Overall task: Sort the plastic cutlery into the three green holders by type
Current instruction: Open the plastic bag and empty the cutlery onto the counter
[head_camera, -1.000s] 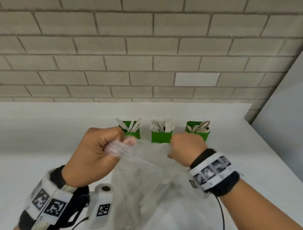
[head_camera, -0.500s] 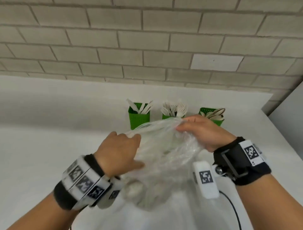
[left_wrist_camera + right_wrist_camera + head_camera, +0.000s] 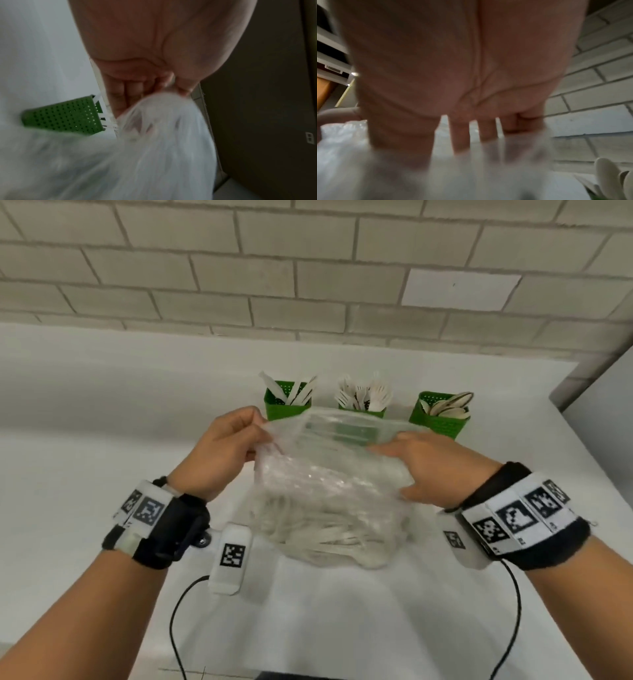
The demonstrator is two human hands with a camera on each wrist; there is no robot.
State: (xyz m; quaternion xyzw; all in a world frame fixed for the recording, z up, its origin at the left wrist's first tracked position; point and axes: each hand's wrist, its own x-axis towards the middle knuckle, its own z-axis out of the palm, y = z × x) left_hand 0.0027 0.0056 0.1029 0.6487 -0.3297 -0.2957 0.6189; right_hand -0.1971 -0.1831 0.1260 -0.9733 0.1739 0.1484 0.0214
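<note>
A clear plastic bag (image 3: pixel 329 484) with several white cutlery pieces (image 3: pixel 325 539) heaped in its bottom stands on the white table. My left hand (image 3: pixel 255 422) pinches the bag's left top edge; in the left wrist view thumb and fingers (image 3: pixel 171 86) close on the film (image 3: pixel 163 148). My right hand (image 3: pixel 390 460) holds the right side of the bag's mouth, fingers over the rim, thumb outside. Three green holders stand behind: knives (image 3: pixel 287 405), forks (image 3: pixel 363 405), spoons (image 3: pixel 442 419).
A brick wall (image 3: pixel 308 285) rises behind the table's raised back ledge (image 3: pixel 137 364). A grey panel (image 3: pixel 603 405) closes the right side. Cables (image 3: pixel 174 621) trail from both wrist bands over the near table. Spoon bowls (image 3: pixel 607 174) show at the right wrist view's lower right.
The bag has been turned and its mouth pulled open between the hands. My left hand went from lying over the bag to pinching its left rim; the right hand shifted to the right rim.
</note>
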